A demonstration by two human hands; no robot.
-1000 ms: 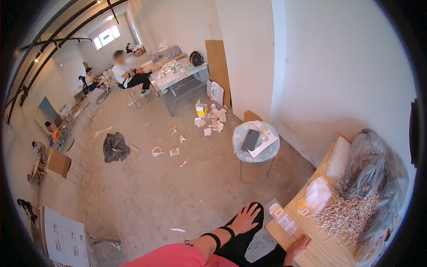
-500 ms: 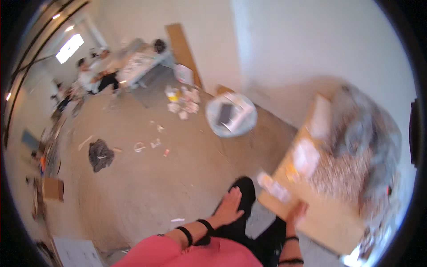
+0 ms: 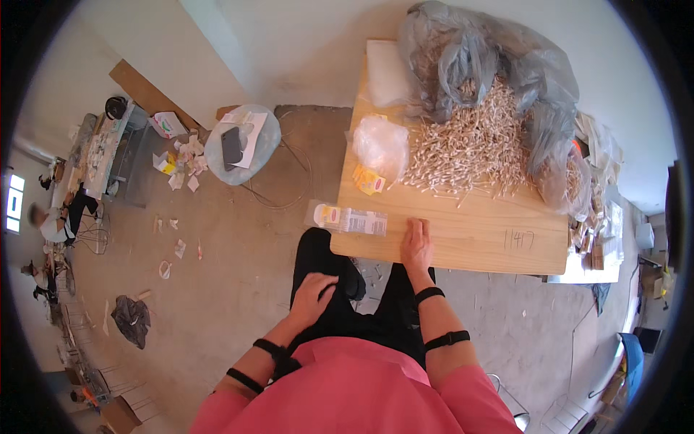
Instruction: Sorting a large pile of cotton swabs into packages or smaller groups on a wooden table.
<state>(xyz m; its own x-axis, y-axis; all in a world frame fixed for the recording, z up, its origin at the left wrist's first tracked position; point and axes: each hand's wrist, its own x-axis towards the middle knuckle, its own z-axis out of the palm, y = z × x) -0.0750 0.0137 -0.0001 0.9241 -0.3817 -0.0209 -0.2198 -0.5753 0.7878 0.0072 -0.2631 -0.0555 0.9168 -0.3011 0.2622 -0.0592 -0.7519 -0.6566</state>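
Observation:
My right hand (image 3: 417, 246) rests at the front edge of a wooden table (image 3: 463, 239), fingers stretched out and holding nothing. Close to its left lies a flat clear plastic packet (image 3: 361, 221) with a yellow and red print, partly over the table's left edge. Over my left thigh is my left hand (image 3: 312, 298), nothing visible in it, its fingers loosely extended. Beyond the right hand, a big heap of cotton swabs (image 3: 463, 155) spills from a grey plastic bag (image 3: 463, 58). Left of the heap sit a clear plastic bag (image 3: 381, 147) and small yellow cards (image 3: 368, 179).
A round stool (image 3: 264, 155) with a phone (image 3: 232, 147) and papers stands left of the table. Scraps and a black plastic bag (image 3: 131, 321) lie on the floor. Other people (image 3: 54, 223) sit at a long table far left. Packaging (image 3: 600, 242) is stacked at the right.
My view has turned right, bringing the table in front of me. The left hand has drawn back over the thigh; the right still rests at the table's edge.

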